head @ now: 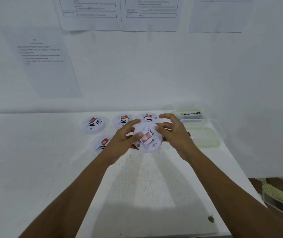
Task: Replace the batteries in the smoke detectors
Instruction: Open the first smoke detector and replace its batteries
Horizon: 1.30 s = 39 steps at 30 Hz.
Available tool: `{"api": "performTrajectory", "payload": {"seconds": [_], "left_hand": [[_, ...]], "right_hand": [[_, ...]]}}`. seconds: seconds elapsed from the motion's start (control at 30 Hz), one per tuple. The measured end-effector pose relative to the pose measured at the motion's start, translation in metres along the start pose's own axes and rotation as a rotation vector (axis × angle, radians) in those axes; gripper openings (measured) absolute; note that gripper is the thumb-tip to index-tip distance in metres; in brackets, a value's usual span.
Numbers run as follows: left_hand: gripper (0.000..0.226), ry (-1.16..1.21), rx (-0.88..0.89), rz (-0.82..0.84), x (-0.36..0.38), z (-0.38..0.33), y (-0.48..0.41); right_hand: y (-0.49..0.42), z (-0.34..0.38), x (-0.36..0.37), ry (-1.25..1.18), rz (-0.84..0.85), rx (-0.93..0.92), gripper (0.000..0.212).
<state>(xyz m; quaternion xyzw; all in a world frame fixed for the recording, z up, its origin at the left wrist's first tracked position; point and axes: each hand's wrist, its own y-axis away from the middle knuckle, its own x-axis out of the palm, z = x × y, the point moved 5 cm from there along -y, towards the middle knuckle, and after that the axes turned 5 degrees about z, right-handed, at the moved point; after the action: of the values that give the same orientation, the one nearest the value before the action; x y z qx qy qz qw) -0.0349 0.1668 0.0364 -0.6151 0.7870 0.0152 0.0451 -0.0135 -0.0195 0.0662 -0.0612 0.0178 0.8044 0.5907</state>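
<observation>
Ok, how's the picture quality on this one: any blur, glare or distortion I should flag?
Head view: soft throughout, the print on the wall sheets unreadable; the wide angle skews those sheets; white surfaces look washed out, with no hard glare; the forearms cast soft shadows on the table; the fingers on the held smoke detector are slightly smeared.

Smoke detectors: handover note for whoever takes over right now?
Left hand grips the held detector, thumb on top. Right hand is at its right rim; grip unclear.
On the table, face up: back-left detector, back-middle detector, back-right detector, front-left detector.
Clear tub of small dark items, probably batteries, sits back right; empty tub is in front of it.
Done: nothing visible; the held detector looks closed.
Left: open it, swap the battery, then do the others.
</observation>
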Motion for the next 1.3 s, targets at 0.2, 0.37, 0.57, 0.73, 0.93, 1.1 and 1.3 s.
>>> {"api": "performTrajectory", "payload": {"seconds": [0.2, 0.37, 0.57, 0.73, 0.93, 1.1, 1.3], "left_hand": [[0.050, 0.090, -0.040, -0.128, 0.002, 0.017, 0.003], [0.045, 0.054, -0.006, -0.097, -0.001, 0.015, 0.002], [0.044, 0.036, 0.048, -0.088, -0.001, 0.020, 0.002], [0.042, 0.001, 0.057, -0.122, 0.003, 0.038, 0.004], [0.044, -0.063, 0.068, -0.208, 0.002, 0.053, -0.001], [0.051, -0.139, 0.042, -0.161, 0.004, 0.063, -0.006], [0.051, -0.222, 0.091, -0.181, 0.004, 0.063, -0.011]], "right_hand": [[0.009, -0.025, 0.011, -0.065, 0.009, 0.027, 0.038], [0.004, -0.027, 0.005, -0.086, -0.001, 0.002, 0.023], [0.004, -0.036, 0.006, -0.076, -0.098, -0.047, 0.016], [0.004, -0.062, 0.007, 0.015, -0.166, -0.036, 0.020], [0.005, -0.074, 0.019, 0.201, 0.013, -0.079, 0.055], [0.002, -0.082, 0.019, 0.274, -0.023, -0.164, 0.058], [-0.002, -0.085, 0.018, 0.243, -0.031, -0.190, 0.054]]}}
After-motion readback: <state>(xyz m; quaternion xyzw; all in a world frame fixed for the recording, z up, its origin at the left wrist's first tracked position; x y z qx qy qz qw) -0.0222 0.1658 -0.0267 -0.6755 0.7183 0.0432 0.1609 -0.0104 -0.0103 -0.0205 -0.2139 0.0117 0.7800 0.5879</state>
